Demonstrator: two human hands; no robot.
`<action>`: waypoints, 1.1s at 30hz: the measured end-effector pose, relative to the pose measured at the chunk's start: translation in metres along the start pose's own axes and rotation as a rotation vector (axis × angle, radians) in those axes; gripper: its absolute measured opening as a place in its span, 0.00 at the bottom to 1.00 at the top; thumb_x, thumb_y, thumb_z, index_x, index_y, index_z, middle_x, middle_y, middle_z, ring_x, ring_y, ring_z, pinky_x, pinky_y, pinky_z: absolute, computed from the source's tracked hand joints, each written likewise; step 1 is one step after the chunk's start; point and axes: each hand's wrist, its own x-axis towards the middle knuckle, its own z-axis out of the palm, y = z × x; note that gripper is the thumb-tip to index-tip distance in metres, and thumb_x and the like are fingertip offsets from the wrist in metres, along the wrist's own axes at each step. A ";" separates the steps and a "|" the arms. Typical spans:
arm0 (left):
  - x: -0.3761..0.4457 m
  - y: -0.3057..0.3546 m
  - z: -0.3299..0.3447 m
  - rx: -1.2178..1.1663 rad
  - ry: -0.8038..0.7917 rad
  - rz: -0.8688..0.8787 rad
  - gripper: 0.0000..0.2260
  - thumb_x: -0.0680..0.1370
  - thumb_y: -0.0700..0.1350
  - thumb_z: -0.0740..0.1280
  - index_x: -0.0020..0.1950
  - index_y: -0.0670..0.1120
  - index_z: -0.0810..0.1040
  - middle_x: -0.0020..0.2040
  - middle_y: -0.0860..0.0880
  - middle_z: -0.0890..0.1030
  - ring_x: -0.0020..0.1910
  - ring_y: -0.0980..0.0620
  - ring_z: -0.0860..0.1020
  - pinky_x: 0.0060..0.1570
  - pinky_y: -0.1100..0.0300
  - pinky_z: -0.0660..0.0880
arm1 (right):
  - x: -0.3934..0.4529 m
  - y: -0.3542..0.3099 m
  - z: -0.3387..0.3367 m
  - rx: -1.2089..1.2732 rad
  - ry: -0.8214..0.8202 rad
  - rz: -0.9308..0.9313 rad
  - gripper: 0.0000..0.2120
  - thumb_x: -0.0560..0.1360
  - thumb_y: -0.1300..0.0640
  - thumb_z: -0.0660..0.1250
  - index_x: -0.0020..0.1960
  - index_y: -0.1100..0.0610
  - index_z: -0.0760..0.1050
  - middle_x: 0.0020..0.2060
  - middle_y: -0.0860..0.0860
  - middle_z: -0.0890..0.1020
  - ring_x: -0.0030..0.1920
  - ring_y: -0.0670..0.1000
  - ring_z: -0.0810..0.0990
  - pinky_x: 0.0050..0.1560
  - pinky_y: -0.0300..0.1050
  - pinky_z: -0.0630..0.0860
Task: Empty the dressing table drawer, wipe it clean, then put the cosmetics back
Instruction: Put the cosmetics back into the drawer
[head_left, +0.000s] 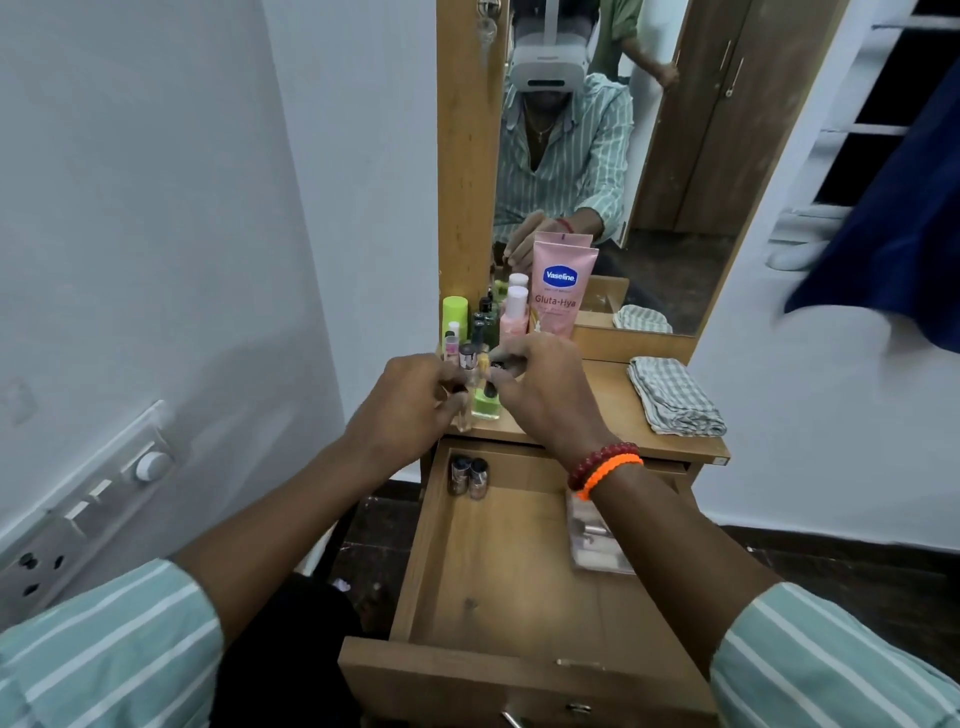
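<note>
The wooden drawer (498, 587) is pulled out under the dressing table top (608, 400). Two small nail polish bottles (469, 475) stand in its back left corner, and a clear flat case (597, 540) lies at its right side. Cosmetics crowd the table's left: a pink Vaseline tube (563, 283), a lime green bottle (454, 317), a green bottle (485, 405). My left hand (410, 400) and my right hand (540, 384) are both closed on small bottles (470, 358) among that cluster. Exactly which bottle each holds is blurred.
A folded checked cloth (675, 397) lies on the table's right side. A mirror (597, 156) stands behind the cosmetics. A wall with a switch panel (88, 509) is close on the left. A dark blue cloth (883, 234) hangs at right.
</note>
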 end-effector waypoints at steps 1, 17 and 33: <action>-0.005 0.000 -0.002 -0.021 -0.051 0.021 0.10 0.77 0.43 0.73 0.57 0.46 0.85 0.49 0.50 0.85 0.42 0.58 0.79 0.40 0.71 0.69 | -0.004 0.001 -0.004 0.010 -0.011 0.010 0.04 0.75 0.63 0.74 0.48 0.59 0.87 0.42 0.52 0.87 0.44 0.47 0.83 0.46 0.41 0.82; -0.049 -0.029 0.054 0.085 -0.374 -0.049 0.04 0.73 0.40 0.71 0.43 0.49 0.82 0.42 0.53 0.81 0.41 0.55 0.78 0.41 0.50 0.79 | -0.073 0.031 0.049 0.032 -0.208 0.271 0.08 0.74 0.64 0.74 0.37 0.64 0.83 0.36 0.54 0.85 0.39 0.49 0.83 0.42 0.50 0.83; -0.050 -0.029 0.063 0.124 -0.326 -0.056 0.08 0.75 0.40 0.68 0.48 0.50 0.85 0.48 0.52 0.73 0.47 0.53 0.75 0.45 0.53 0.77 | -0.076 0.035 0.064 0.023 -0.248 0.245 0.04 0.74 0.59 0.75 0.41 0.58 0.85 0.38 0.51 0.85 0.39 0.47 0.84 0.40 0.43 0.82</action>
